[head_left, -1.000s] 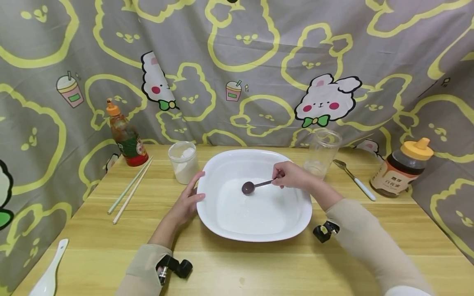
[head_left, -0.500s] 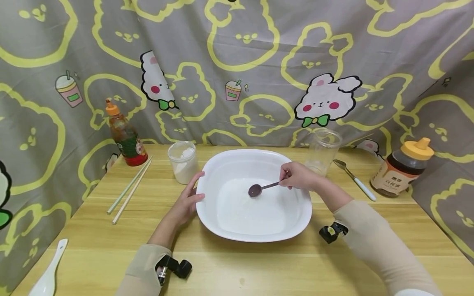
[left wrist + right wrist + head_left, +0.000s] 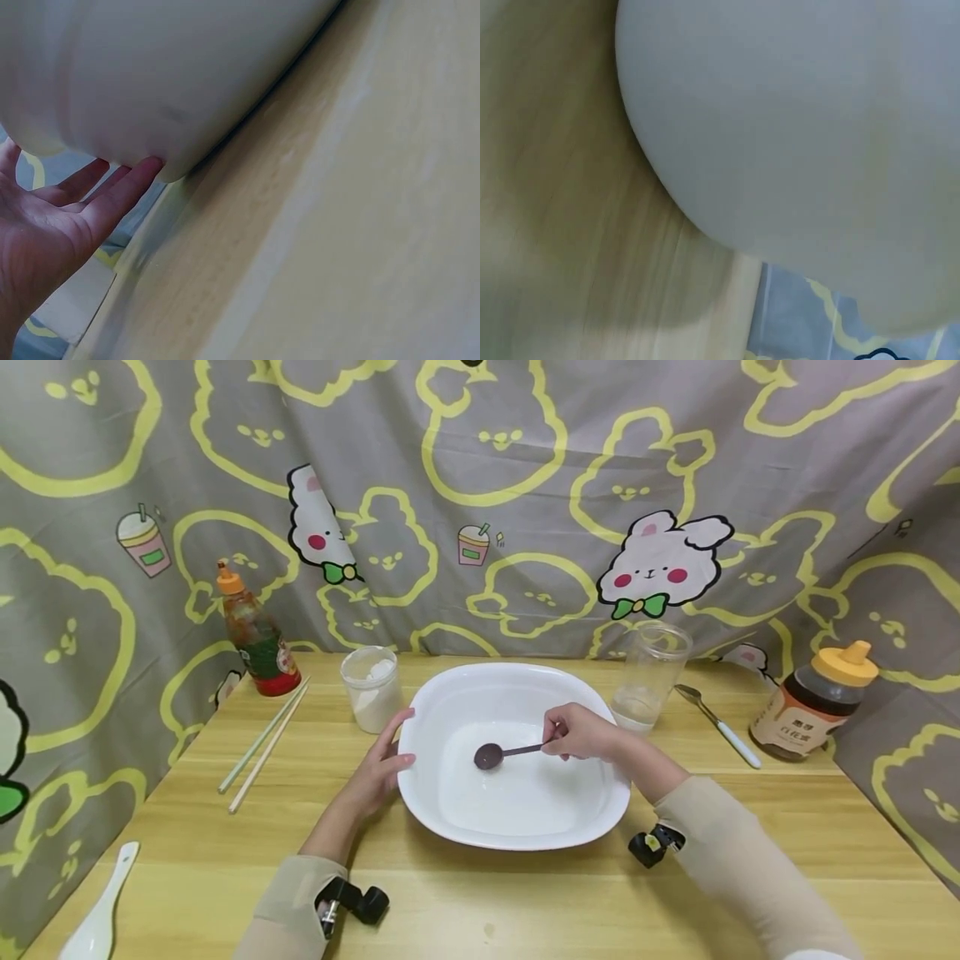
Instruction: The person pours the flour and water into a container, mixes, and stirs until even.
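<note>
A large white basin [image 3: 517, 841] with rounded corners stands on the wooden table, and some clear liquid seems to lie in its bottom. My left hand [image 3: 378, 772] holds its left rim, thumb and a fingertip over the edge; in the left wrist view, the fingers [image 3: 124, 199] touch the outer wall from below. Inside the basin, my right hand [image 3: 581, 732] pinches the thin handle of a dark brown measuring spoon [image 3: 489, 757], its round bowl low over the basin's middle. The right wrist view shows the basin's outer wall [image 3: 795, 150], with hand and spoon out of sight.
Left of the basin are a jar of white powder [image 3: 372, 697], chopsticks [image 3: 266, 747], a red sauce bottle [image 3: 262, 647] and a white soup spoon [image 3: 101, 910]. To the right stand a clear cup [image 3: 648, 681], a blue-handled spreader [image 3: 720, 727] and a honey bottle [image 3: 810, 706].
My right hand has moved the measuring spoon slightly right, then back left and nearer to me inside the basin. The left hand and the basin have stayed in place.
</note>
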The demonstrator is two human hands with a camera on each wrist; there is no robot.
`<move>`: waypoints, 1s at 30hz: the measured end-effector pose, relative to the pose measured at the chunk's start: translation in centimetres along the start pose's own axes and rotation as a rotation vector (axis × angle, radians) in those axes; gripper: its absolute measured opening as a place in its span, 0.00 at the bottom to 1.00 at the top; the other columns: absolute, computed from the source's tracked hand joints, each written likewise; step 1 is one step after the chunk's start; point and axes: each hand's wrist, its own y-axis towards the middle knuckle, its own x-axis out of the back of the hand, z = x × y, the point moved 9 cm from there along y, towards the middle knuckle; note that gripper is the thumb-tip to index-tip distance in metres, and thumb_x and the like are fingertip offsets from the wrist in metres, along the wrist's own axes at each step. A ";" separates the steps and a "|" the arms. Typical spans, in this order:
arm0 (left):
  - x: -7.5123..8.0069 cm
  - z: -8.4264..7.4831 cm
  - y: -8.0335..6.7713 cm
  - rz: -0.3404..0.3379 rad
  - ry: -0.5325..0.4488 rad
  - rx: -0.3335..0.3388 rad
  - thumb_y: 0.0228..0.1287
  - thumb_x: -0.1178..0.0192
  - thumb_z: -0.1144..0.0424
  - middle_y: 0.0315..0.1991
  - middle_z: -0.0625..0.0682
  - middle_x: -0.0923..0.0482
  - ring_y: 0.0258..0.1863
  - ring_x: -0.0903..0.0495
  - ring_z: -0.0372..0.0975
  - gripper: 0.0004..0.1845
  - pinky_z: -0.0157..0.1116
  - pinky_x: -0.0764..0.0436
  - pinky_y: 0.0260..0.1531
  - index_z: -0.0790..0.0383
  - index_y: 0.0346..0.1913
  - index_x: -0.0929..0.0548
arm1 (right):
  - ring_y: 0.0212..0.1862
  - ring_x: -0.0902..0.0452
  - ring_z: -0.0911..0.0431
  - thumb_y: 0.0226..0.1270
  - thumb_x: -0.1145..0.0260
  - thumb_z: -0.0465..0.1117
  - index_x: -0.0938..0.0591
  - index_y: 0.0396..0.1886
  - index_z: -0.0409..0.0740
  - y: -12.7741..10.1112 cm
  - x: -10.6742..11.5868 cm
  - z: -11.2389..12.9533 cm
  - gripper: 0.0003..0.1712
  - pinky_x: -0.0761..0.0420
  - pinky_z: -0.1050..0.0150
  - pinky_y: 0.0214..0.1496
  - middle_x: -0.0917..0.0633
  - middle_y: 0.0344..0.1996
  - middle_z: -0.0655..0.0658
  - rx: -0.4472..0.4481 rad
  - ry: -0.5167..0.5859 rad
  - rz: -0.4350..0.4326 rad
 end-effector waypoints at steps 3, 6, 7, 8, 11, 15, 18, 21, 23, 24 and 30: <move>0.0 0.0 0.0 0.003 0.006 -0.001 0.52 0.52 0.73 0.53 0.73 0.47 0.45 0.32 0.54 0.36 0.46 0.24 0.34 0.55 0.65 0.51 | 0.13 0.39 0.60 0.51 0.39 0.30 0.27 0.22 0.39 -0.8 0.4 -0.4 0.05 0.41 0.71 0.14 0.27 0.10 0.47 -0.023 -0.037 0.013; -0.1 0.0 0.0 0.005 0.014 -0.001 0.51 0.52 0.73 0.53 0.73 0.47 0.45 0.32 0.54 0.36 0.47 0.24 0.34 0.55 0.64 0.51 | 0.15 0.36 0.58 0.51 0.39 0.30 0.26 0.21 0.39 -1.5 1.1 -0.8 0.05 0.38 0.69 0.17 0.26 0.12 0.46 -0.058 -0.082 0.003; -0.1 0.0 0.0 0.006 0.016 -0.002 0.52 0.52 0.73 0.53 0.73 0.47 0.45 0.33 0.55 0.36 0.47 0.24 0.34 0.55 0.64 0.51 | 0.16 0.35 0.58 0.50 0.39 0.29 0.26 0.21 0.39 -1.6 1.4 -0.8 0.05 0.37 0.69 0.18 0.26 0.13 0.46 -0.062 -0.101 -0.007; -0.1 0.0 0.0 0.004 0.019 -0.002 0.52 0.52 0.73 0.53 0.73 0.47 0.45 0.33 0.55 0.36 0.48 0.25 0.34 0.55 0.64 0.51 | 0.17 0.34 0.57 0.50 0.39 0.29 0.27 0.21 0.39 -1.7 1.7 -0.8 0.05 0.36 0.68 0.18 0.26 0.13 0.46 -0.067 -0.120 -0.021; 0.0 -0.1 -0.1 -0.003 0.023 -0.002 0.51 0.52 0.73 0.53 0.73 0.47 0.46 0.33 0.56 0.36 0.49 0.25 0.34 0.56 0.64 0.51 | 0.17 0.34 0.57 0.50 0.39 0.29 0.27 0.21 0.39 -1.7 2.4 -0.5 0.05 0.35 0.68 0.18 0.26 0.13 0.46 -0.072 -0.169 -0.071; 0.0 -0.2 0.0 -0.009 0.025 -0.002 0.51 0.52 0.73 0.54 0.73 0.48 0.46 0.34 0.57 0.36 0.50 0.26 0.35 0.56 0.65 0.52 | 0.17 0.33 0.57 0.51 0.40 0.30 0.27 0.21 0.39 -1.3 2.5 0.3 0.04 0.34 0.67 0.20 0.25 0.14 0.45 -0.042 -0.188 -0.106; 0.1 -0.2 0.1 -0.011 0.030 -0.003 0.51 0.52 0.73 0.54 0.73 0.48 0.46 0.34 0.57 0.36 0.51 0.26 0.35 0.56 0.65 0.52 | 0.16 0.35 0.59 0.52 0.40 0.31 0.27 0.22 0.39 -0.9 2.1 0.7 0.04 0.35 0.68 0.18 0.26 0.13 0.46 -0.006 -0.151 -0.094; 0.1 -0.2 0.1 -0.013 0.037 -0.005 0.51 0.52 0.73 0.54 0.73 0.48 0.46 0.33 0.56 0.36 0.51 0.26 0.35 0.56 0.65 0.51 | 0.13 0.39 0.60 0.52 0.40 0.30 0.27 0.22 0.38 -0.7 1.6 0.7 0.04 0.40 0.70 0.14 0.27 0.11 0.46 0.006 -0.084 -0.066; 0.2 -0.1 0.1 -0.015 0.040 -0.006 0.51 0.52 0.73 0.54 0.73 0.47 0.46 0.33 0.56 0.36 0.51 0.26 0.35 0.56 0.64 0.51 | 0.12 0.41 0.60 0.52 0.40 0.31 0.27 0.23 0.37 -0.7 1.4 0.6 0.04 0.42 0.71 0.13 0.28 0.10 0.47 0.001 -0.057 -0.051; 0.2 -0.1 0.1 -0.016 0.039 -0.006 0.51 0.52 0.73 0.54 0.73 0.47 0.46 0.33 0.56 0.36 0.51 0.26 0.35 0.56 0.64 0.51 | 0.11 0.42 0.60 0.52 0.39 0.31 0.27 0.23 0.38 -0.7 1.3 0.5 0.04 0.43 0.71 0.13 0.28 0.10 0.47 -0.007 -0.051 -0.044; 0.1 0.1 -0.1 -0.006 0.034 0.006 0.51 0.51 0.72 0.54 0.72 0.47 0.45 0.32 0.54 0.36 0.47 0.24 0.33 0.56 0.64 0.52 | 0.14 0.40 0.60 0.52 0.39 0.31 0.27 0.23 0.39 -1.5 1.0 -0.5 0.04 0.41 0.70 0.14 0.27 0.12 0.47 -0.053 -0.055 -0.010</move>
